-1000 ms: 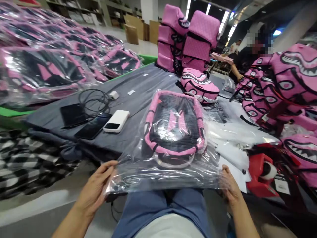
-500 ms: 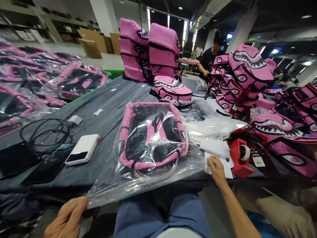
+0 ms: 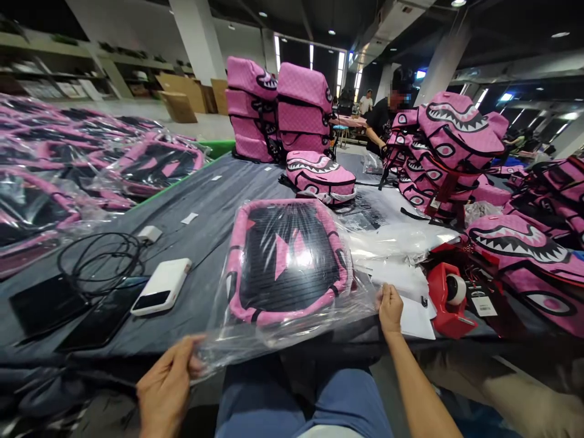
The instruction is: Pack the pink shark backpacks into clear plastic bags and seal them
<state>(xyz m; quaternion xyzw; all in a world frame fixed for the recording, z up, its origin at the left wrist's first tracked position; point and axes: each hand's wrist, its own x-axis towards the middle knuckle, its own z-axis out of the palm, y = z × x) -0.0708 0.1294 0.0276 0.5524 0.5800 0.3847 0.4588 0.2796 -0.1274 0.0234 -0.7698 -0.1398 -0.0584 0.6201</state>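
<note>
A pink and black backpack lies back-up inside a clear plastic bag on the dark grey table in front of me. My left hand pinches the bag's open near-left corner, over the table's front edge. My right hand is closed on the bag's right edge, beside white papers. The bag's loose mouth hangs toward my lap.
A red tape dispenser stands right of my right hand. A white power bank, dark phones and a coiled cable lie left. Bagged backpacks pile far left, unbagged shark-face backpacks right and behind. A person works at the far end.
My left hand has moved right along the bag's mouth and re-gripped its corner. My right hand has closed on the bag's right edge. The plastic is pulled smoother over the backpack.
</note>
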